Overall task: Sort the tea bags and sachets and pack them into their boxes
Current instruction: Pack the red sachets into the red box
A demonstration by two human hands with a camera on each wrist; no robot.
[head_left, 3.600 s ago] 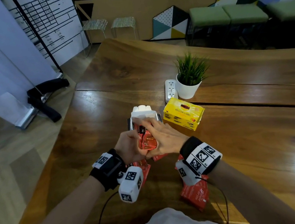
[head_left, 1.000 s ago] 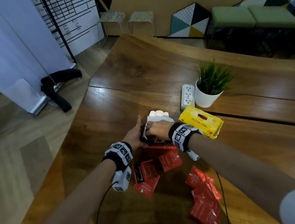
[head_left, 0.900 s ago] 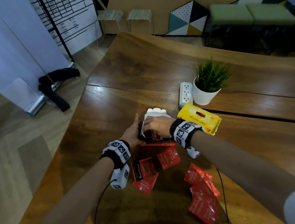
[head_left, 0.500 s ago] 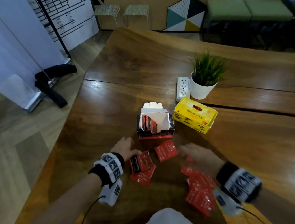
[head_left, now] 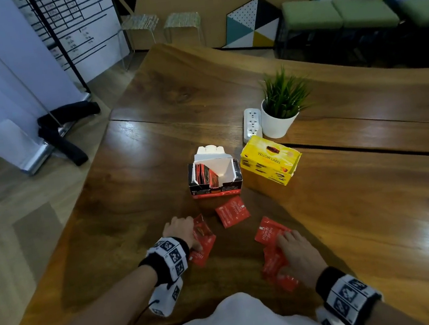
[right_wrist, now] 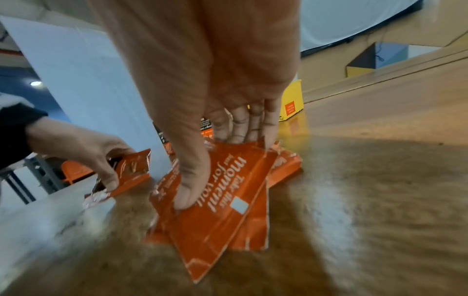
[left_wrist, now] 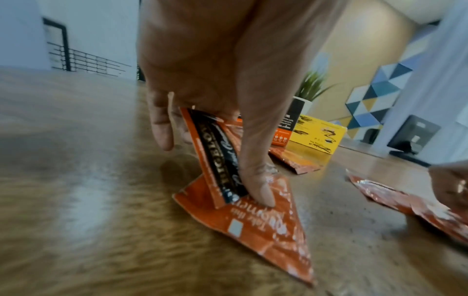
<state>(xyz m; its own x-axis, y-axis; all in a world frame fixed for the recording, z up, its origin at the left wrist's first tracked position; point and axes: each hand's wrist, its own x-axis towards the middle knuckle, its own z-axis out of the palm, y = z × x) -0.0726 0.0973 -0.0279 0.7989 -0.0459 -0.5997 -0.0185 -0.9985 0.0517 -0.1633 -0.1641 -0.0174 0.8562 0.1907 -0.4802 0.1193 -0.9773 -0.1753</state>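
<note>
Item 1, left hand (left_wrist: 228,66): I see it pinching a black-striped sachet (left_wrist: 217,160) tilted up on edge, thumb on one face and fingers behind; the thumb tip also presses a flat red sachet (left_wrist: 253,226) lying on the surface (head_left: 136,201). Forearm reaches in from the near left, wrist low.

Item 2, right hand (head_left: 299,256): palm down, fingers fairly straight and held together, thumb set apart, pressing on a loose pile of red sachets (right_wrist: 228,192) at the near right. I cannot tell whether any sachet is lifted off the wood.

Item 3, single red sachet (head_left: 232,211): flat on the surface between the hands and the boxes, untouched.

Item 4, open red-and-black box (head_left: 214,173): upright, lid flap raised, several sachets standing at its left side.

Item 5, yellow box (head_left: 270,160): just right of the open box, closed.

Item 6, potted plant (head_left: 281,106) and power strip (head_left: 252,124): behind the boxes.
</note>
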